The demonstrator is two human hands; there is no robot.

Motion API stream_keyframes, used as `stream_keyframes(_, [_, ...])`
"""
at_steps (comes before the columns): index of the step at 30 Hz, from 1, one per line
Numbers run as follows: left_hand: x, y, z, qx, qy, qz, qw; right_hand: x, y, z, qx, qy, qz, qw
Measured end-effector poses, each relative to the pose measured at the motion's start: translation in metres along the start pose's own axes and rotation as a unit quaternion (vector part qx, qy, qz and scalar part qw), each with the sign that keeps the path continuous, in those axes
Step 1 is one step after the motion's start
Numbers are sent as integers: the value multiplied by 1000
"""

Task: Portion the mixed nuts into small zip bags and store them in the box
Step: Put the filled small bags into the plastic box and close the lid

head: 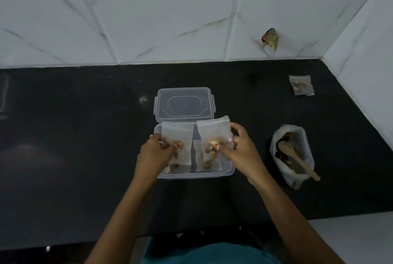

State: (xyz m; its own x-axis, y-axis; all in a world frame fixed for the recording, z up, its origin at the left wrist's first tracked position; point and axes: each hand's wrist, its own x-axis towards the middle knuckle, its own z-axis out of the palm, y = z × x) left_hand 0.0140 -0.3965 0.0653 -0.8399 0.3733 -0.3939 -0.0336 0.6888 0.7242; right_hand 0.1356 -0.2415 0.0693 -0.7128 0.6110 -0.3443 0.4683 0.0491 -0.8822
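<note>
Two small zip bags held up over the open box, one per hand. The left grip [154,152] pinches the left zip bag [177,134] at its lower left edge, fingers curled round it. The right grip [238,147] holds the right zip bag [213,132] by its lower right side, thumb on the front. Both bags upright, side by side and just apart, each with a small clump of mixed nuts at the bottom.

Clear plastic box [230,168] sits on the black bench [85,136] right under the hands. More filled bags [207,164] lie inside it; the count is hard to tell through the plastic. The clear lid [184,104] lies flat on the bench just behind the box, touching or nearly touching its far rim.

To the right of the box, apart from it, stands a white bag of nuts [274,149], mouth open, with a wooden spoon [297,159] in it, handle sticking out toward the near right. Another filled zip bag [301,85] lies far right near the wall corner. Marbled white tile wall [148,19] behind, with a brownish scrap [270,38] stuck on it.
</note>
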Motion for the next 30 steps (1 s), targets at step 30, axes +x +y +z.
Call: stream_keyframes(30, [22, -15, 43, 483, 13, 203, 852, 20, -1, 59, -661, -44, -85, 745])
